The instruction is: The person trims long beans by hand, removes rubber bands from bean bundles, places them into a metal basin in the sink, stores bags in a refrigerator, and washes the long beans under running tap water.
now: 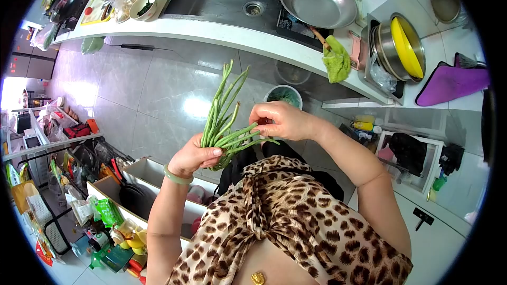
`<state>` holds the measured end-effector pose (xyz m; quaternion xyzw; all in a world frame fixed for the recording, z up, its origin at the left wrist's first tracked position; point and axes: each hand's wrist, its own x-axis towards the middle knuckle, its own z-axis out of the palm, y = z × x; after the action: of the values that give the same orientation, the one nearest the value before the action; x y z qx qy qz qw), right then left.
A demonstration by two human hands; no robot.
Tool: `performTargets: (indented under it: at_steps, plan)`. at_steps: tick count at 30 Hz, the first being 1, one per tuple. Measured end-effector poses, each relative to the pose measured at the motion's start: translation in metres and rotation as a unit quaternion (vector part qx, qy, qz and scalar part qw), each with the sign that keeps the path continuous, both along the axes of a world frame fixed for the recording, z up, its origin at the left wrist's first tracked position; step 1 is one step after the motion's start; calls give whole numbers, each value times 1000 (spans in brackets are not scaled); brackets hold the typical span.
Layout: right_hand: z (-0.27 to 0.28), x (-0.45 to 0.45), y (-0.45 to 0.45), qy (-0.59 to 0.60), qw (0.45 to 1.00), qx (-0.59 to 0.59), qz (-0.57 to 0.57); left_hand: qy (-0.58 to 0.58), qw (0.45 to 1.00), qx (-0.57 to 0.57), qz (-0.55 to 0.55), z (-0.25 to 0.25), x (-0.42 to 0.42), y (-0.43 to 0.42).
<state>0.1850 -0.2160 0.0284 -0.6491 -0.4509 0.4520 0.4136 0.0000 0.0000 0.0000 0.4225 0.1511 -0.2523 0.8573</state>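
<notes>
A bunch of long green beans [224, 126] is held upright in my left hand [194, 157], with the fingers wrapped round its lower part and a pale bangle on the wrist. To the right of the bunch, my right hand [280, 121] is closed in a pinch at the end of one bean that sticks out sideways. The fingertips touch that bean's tip. Below and behind the right hand, a white-rimmed bin [299, 100] with green bits inside stands on the floor.
A steel sink [222, 8] and a large metal pan [318, 1] are on the counter ahead. A green cloth [336, 59] hangs over its edge. Nested bowls [388, 47] stand at the right. Open drawers [150, 171] and a packed shelf rack [53, 221] are at the left.
</notes>
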Motion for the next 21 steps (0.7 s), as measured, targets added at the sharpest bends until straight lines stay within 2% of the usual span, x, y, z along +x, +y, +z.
performTargets:
  at_steps: [3, 5, 6, 8, 9, 12, 13, 15, 17, 19, 21]
  plan:
    - [-2, -3, 7, 9, 998, 55, -10, -7, 1000, 16, 9, 11, -1, 9]
    - [2, 0, -1, 64, 997, -47, 12, -1, 1000, 19, 10, 7, 1, 2]
    - [2, 0, -5, 63, 997, -52, 10, -2, 1000, 14, 9, 4, 2, -1]
    - [-3, -2, -11, 150, 989, 4, 11, 12, 999, 26, 15, -2, 1, -1]
    - [-7, -4, -13, 151, 989, 4, 9, 13, 999, 26, 13, -1, 2, -2]
    - [-13, -13, -18, 279, 957, 71, 17, 13, 1000, 26, 1, 7, 8, -9]
    - [-13, -17, -20, 279, 958, 70, 16, 15, 1000, 17, -3, 8, 10, -12]
    - [-12, -23, -25, 413, 882, 202, -108, 19, 1000, 5, -6, 5, 11, -12]
    - [1, 13, -37, 413, 765, 430, -244, 33, 998, 3, 60, -11, 8, 0]
    - [21, 39, -64, 405, 690, 492, -343, 37, 996, 1, 80, -18, 2, 3]
    - [10, 47, -86, 165, 837, 328, -406, -1, 997, -22, 70, -17, -3, 2]
